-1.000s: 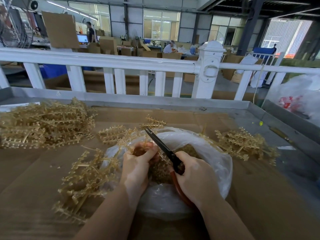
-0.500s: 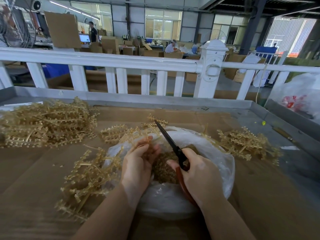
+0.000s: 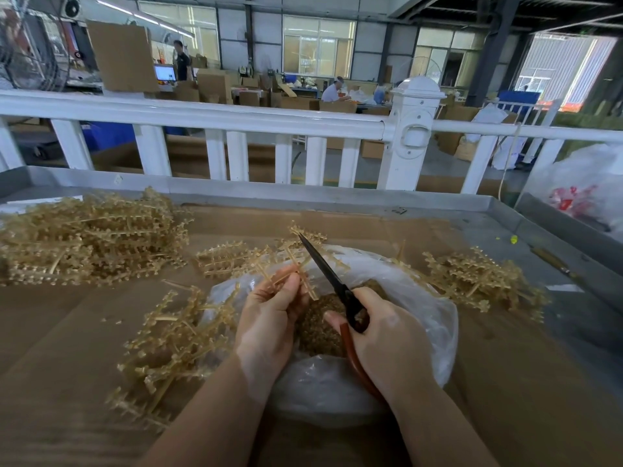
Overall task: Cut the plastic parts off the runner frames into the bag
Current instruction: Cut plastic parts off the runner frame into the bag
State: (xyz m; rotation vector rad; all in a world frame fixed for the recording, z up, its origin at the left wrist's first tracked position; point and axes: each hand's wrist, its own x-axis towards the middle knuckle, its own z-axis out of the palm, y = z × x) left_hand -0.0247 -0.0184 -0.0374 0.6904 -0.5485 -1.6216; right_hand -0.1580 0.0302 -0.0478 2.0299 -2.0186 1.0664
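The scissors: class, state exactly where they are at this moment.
In the head view the scissors sit at centre, gripped by the right hand above the open plastic bag; their blades point up and away beside the runner frame held in the left hand.

Two bare forearms, left hand (image 3: 269,318) and right hand (image 3: 387,335) ungloved, no sleeves, no jewellery.

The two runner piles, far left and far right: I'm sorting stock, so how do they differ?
The left pile is larger and denser, its frames stacked roughly flat; the right pile is smaller, looser and more tangled. The left pile lies apart from the bag; the right pile reaches its edge. Both are the same tan plastic on cardboard.
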